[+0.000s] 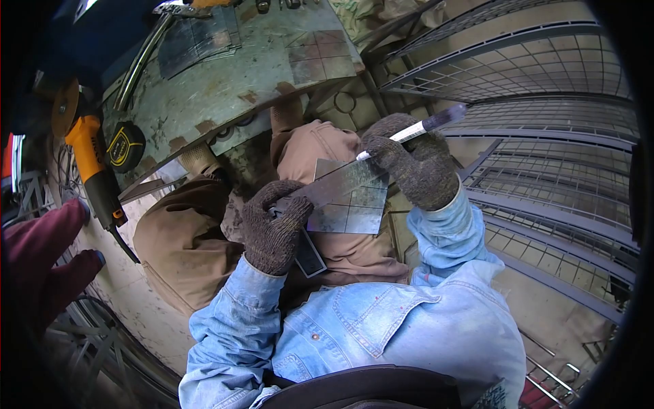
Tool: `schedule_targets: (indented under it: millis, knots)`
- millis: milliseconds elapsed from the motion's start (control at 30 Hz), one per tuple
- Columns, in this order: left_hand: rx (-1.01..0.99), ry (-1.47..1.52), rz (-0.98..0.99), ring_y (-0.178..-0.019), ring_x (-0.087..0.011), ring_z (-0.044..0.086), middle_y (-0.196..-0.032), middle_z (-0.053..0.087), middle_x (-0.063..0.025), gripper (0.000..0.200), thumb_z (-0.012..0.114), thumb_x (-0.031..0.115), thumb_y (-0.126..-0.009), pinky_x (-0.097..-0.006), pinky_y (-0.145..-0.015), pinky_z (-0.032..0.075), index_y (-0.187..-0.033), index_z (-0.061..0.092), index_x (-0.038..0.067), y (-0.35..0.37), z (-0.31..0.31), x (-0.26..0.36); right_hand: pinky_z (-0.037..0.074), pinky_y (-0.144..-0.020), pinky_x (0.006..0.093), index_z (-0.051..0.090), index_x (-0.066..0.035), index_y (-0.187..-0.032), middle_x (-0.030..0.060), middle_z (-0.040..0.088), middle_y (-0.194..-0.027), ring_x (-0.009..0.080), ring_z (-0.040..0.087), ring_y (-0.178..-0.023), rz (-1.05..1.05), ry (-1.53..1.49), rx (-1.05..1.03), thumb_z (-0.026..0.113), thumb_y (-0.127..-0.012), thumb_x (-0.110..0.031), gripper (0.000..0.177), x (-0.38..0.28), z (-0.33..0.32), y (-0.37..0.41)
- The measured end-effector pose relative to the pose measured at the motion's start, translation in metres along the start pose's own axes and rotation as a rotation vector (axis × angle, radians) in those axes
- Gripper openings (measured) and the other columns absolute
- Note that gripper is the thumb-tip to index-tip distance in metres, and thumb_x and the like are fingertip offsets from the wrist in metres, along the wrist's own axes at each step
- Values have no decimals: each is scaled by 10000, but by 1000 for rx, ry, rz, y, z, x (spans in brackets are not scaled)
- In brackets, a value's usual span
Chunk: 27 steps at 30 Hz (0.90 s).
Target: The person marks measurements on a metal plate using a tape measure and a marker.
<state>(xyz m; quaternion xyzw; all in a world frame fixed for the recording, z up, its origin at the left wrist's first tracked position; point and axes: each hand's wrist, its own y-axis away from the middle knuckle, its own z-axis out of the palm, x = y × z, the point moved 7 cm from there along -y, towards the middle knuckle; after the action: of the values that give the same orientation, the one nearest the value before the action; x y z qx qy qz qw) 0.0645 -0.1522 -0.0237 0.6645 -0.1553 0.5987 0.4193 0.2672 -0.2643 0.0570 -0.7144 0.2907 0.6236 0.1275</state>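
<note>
While gripping the square (340, 183) in the closed left hand (276, 221) and the marker (408, 132) in the closed right hand (412, 163), at risk of misalignment through any sliding of the sheet (361, 216) below, resting on the rounded thigh (361, 252).

Our gloved left hand (276, 221) grips a metal square (344, 184) across a line-marked sheet (361, 213) while our right hand (412, 163) holds a white marker (411, 131); at left, an orange grinder (90, 151) and tape measure (125, 146) appear beside the far table (262, 65).
</note>
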Motion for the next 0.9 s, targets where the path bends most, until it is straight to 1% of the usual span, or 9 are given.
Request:
schedule_targets:
  millis: [167,233,267,300,367,500,567,600,900]
  knots:
    - [6,-11,11,-797,-115,653,-929,717,-61,304,798,157,-863,-265,-718,539,-1089,717,-29,0,0,-1,542,-695,272,672,40,-1114,102,721,-949,148,676,-822,-99,172,10,715,-973,-82,192,-12,0,10]
    - [-2,17,-14,-810,-113,652,-929,716,-58,315,795,166,-857,-264,-723,536,-1090,715,-32,0,0,-4,550,-701,283,673,29,-1140,113,717,-974,154,676,-820,-279,-153,196,739,-956,-95,231,-11,-13,26]
    - [-4,13,-8,-810,-113,652,-929,716,-58,315,795,166,-857,-264,-723,536,-1090,715,-32,0,0,-4,549,-685,302,673,5,-1141,135,696,-998,196,679,-828,-420,312,189,753,-931,-89,244,-29,-17,36]
    - [-5,51,-14,-812,-112,651,-929,715,-56,321,793,172,-855,-264,-724,535,-1089,714,-34,0,1,-6,549,-685,302,673,5,-1141,135,696,-998,196,679,-828,-427,309,195,753,-931,-89,244,-30,-15,45]
    - [-8,85,-7,-814,-111,650,-928,715,-55,327,792,177,-852,-264,-725,533,-1088,713,-35,1,1,-6,535,-772,475,688,-51,-1064,177,685,-984,339,675,-871,-556,819,296,835,-804,-170,322,-35,1,79]
    - [24,95,49,-787,-110,649,-912,714,-56,311,775,169,-861,-254,-712,528,-1085,704,-35,8,-4,-3,493,-795,514,682,-61,-1016,169,633,-889,393,626,-865,-567,836,248,852,-744,-229,362,-8,29,129]
    - [42,113,68,-779,-111,652,-909,715,-57,301,767,164,-866,-251,-710,528,-1080,700,-37,13,-12,-1,487,-799,490,681,-57,-1023,155,620,-875,379,623,-910,-249,877,159,852,-760,-259,373,15,26,133]
    - [26,133,30,-798,-118,664,-911,726,-68,277,764,141,-869,-266,-726,540,-1076,711,-36,15,-17,-3,491,-822,497,692,-49,-1041,167,634,-886,382,626,-923,-361,827,286,852,-761,-281,397,16,25,140]
    - [-64,-12,52,-781,-146,690,-898,740,-87,245,744,142,-869,-284,-726,553,-1041,732,-32,27,-25,4,512,-863,479,642,-25,-1044,192,667,-1069,393,634,-989,-438,898,367,880,-766,-147,385,30,12,134]
